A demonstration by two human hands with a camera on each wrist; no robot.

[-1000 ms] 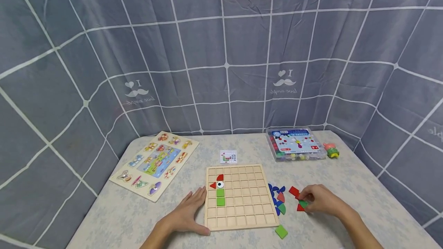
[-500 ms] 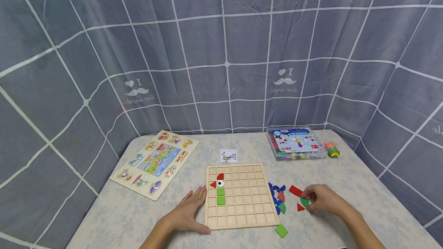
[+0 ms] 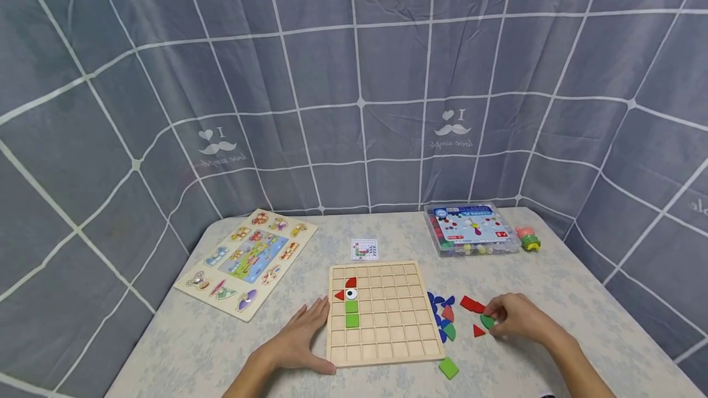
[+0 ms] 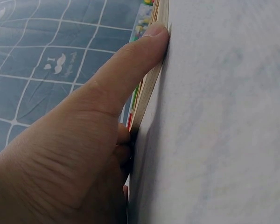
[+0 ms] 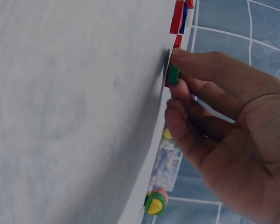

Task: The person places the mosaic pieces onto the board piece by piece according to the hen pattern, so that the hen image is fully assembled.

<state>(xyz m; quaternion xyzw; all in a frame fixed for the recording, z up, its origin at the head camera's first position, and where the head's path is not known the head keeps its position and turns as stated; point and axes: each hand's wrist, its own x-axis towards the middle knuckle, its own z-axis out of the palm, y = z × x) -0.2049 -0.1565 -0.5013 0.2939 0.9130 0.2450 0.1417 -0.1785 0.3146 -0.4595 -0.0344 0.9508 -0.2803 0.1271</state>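
Note:
In the head view a wooden grid board (image 3: 394, 343) lies flat. Its left columns hold a red quarter-circle tile (image 3: 351, 282), a red triangle tile (image 3: 340, 295), a white eye tile (image 3: 351, 293) and two green square tiles (image 3: 352, 313). My left hand (image 3: 301, 338) rests at the board's left edge, fingers spread; its thumb (image 4: 144, 49) touches the board's side. To the right of the board, my right hand (image 3: 520, 318) pinches a green quarter-circle tile (image 5: 174, 74) between thumb and index finger, low over the table. Red tiles (image 3: 472, 304) lie beside those fingertips, and a loose red triangle (image 3: 478, 331) sits nearer me.
Blue and other tiles (image 3: 442, 318) cluster along the board's right edge. A green square (image 3: 448, 368) lies at its near right corner. Behind stand a pattern card (image 3: 364, 249), a clear plastic box (image 3: 472, 231) and a small toy figure (image 3: 528, 239). A picture puzzle (image 3: 249, 263) lies left.
My right hand has shifted slightly right with the green quarter-circle, drawing it away from the red triangle. The red tiles now lie more in line. My left hand stays put.

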